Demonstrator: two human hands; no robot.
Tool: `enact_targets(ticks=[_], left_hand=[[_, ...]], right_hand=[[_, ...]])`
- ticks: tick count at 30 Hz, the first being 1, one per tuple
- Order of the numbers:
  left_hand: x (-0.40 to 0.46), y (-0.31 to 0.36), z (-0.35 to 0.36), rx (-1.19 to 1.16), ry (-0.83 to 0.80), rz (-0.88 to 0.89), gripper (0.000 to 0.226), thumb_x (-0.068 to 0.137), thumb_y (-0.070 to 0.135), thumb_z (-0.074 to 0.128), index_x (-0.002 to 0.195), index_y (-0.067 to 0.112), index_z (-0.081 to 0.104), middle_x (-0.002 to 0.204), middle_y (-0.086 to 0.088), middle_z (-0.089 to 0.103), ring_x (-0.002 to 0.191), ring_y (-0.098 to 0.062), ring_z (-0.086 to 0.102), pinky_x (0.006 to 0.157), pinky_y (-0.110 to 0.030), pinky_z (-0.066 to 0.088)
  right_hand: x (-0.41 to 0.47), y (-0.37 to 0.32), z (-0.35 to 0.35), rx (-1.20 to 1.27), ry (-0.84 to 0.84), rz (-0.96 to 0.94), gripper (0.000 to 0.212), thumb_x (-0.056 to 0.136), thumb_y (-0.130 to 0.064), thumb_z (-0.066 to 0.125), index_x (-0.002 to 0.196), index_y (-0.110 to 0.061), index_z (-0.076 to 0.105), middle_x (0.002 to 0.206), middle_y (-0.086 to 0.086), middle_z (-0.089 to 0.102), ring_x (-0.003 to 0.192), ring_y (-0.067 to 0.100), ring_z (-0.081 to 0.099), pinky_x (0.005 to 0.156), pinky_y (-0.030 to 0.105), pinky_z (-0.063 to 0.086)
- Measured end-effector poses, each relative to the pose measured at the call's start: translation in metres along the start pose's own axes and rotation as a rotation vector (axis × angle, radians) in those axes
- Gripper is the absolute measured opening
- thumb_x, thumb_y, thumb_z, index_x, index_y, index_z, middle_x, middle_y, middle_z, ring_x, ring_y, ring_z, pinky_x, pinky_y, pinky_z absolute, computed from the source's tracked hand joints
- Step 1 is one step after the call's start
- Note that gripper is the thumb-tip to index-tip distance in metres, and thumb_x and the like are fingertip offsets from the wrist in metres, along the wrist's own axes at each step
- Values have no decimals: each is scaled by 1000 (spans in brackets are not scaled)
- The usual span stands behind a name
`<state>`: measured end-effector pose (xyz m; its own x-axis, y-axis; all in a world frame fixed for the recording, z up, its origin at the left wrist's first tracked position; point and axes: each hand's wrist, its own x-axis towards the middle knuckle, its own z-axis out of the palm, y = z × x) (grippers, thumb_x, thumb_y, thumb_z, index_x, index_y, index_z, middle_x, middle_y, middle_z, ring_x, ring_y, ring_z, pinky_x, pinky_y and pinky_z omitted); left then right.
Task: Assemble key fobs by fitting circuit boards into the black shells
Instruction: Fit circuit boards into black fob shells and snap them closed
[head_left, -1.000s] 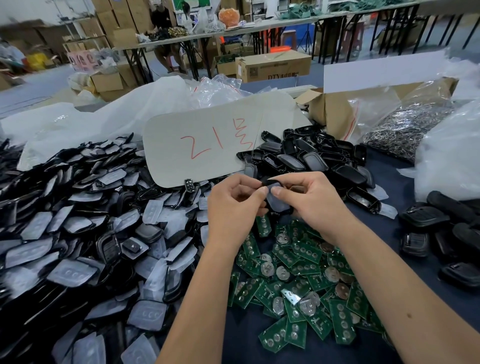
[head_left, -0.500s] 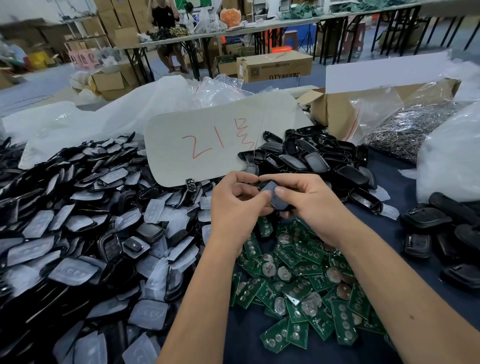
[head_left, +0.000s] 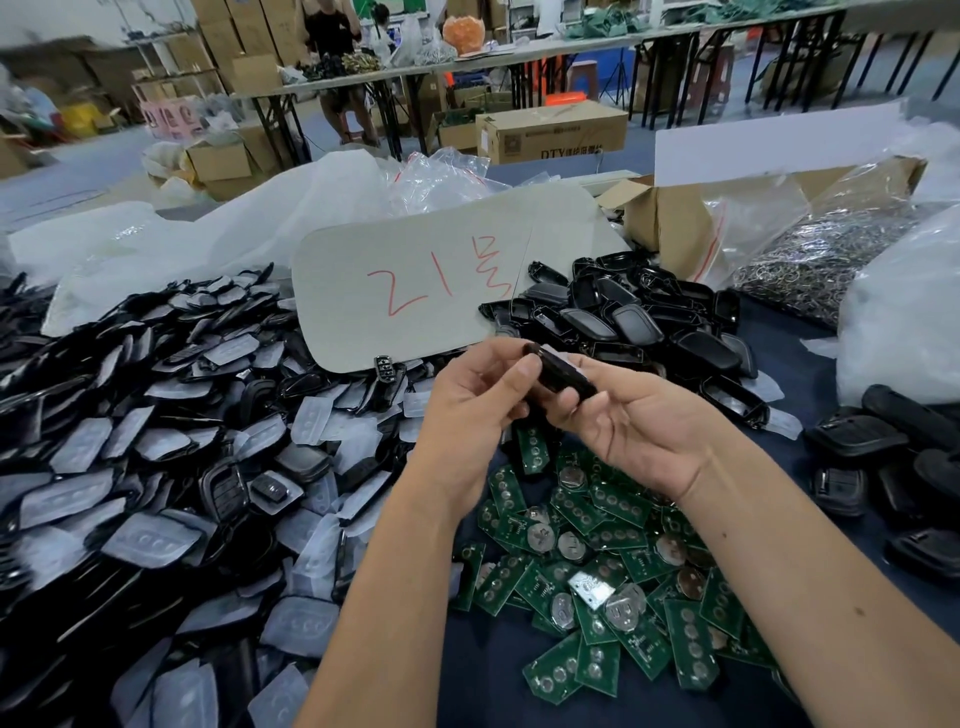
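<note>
Black shell (head_left: 558, 375), just one, sitting between two hands, held up over the pile of green circuit boards (head_left: 597, 571). Left hand (head_left: 467, 410) gripping its left end, thumb lying on top, other fingers (head_left: 511, 413) curling underneath. Right hand (head_left: 639, 421) cupping the shell from below and behind, palm turned up, fingers bending around its lower edge. Both hands holding the same shell, so neither one spread wide.

Green circuit boards lying in one loose heap on the dark blue table (head_left: 493, 675), too many to count, well over twenty, some with round silver coin batteries showing. Heap sitting right under the hands and wrists.

Black shell halves wrapped in clear film (head_left: 156, 467) filling one very big pile on the left, far too many to count. More black shells (head_left: 649, 322) making a second, smaller pile just behind the hands. A few bigger black pieces (head_left: 893, 457) resting on the right edge of the table, around eight, hard to count.

One pale card with red writing (head_left: 441, 280) leaning behind the piles. One open cardboard box (head_left: 670, 228) with a clear bag of small metal rings (head_left: 810, 260) standing at the back right. White plastic bags (head_left: 904, 306) bunching up beside it.
</note>
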<state>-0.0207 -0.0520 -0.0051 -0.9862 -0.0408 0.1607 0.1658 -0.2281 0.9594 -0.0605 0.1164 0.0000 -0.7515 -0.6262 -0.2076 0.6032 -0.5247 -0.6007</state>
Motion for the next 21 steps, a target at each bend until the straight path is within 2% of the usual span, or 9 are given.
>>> enact_targets(ticks=[2,4,6,8,11,14,16,21], left_hand=[[1,0,-3,-12,1,-28,7,87,21,68,90,15,71,86,-2,72,78,-12,61,72,-24,52],[3,-1,-8,4,34,-37,7,94,10,67,89,13,70,82,-4,72,75,-15,61,67,-22,55],[4,-2,-11,40,80,-43,9,97,4,65,92,8,72,82,-9,71,73,-18,59,64,-22,55],[5,-2,-11,63,105,-40,6,96,4,68,96,4,74,82,-11,72,69,-18,59,62,-22,55],[6,-3,-10,70,156,-38,7,94,7,72,99,3,74,81,-11,72,65,-16,60,63,-24,56],[5,-6,-7,6,194,-47,6,92,6,75,97,6,74,75,-2,73,68,-11,68,67,-23,58],[4,-6,-4,-21,192,-44,8,90,2,75,95,9,76,79,-4,76,74,-12,73,70,-22,60],[3,-5,-1,10,216,-16,20,90,0,76,87,18,82,82,-7,77,73,-14,72,68,-22,59]], right_hand=[[0,0,-1,-254,32,-51,34,87,-9,64,121,-5,64,97,15,68,70,18,69,53,19,57],[1,-1,-2,-460,63,-101,23,93,-20,65,111,-7,69,97,11,70,81,19,68,62,26,58],[1,-3,-4,-537,77,-146,28,96,-32,64,105,-7,72,100,11,72,89,21,67,71,31,58],[1,-3,-1,-614,81,-202,27,87,-30,73,102,-8,77,101,14,74,90,22,69,73,32,60],[2,2,2,-653,131,-304,18,72,-24,82,88,-15,82,93,17,76,82,24,70,71,33,61],[6,4,-1,-636,207,-366,18,81,-18,79,96,-7,80,96,20,77,85,26,68,75,37,58],[7,4,-1,-632,246,-386,12,90,-12,75,99,-5,79,98,20,77,85,26,68,78,39,58],[6,3,-3,-677,217,-381,13,98,-11,68,96,-7,80,98,21,77,83,25,69,67,29,60]])
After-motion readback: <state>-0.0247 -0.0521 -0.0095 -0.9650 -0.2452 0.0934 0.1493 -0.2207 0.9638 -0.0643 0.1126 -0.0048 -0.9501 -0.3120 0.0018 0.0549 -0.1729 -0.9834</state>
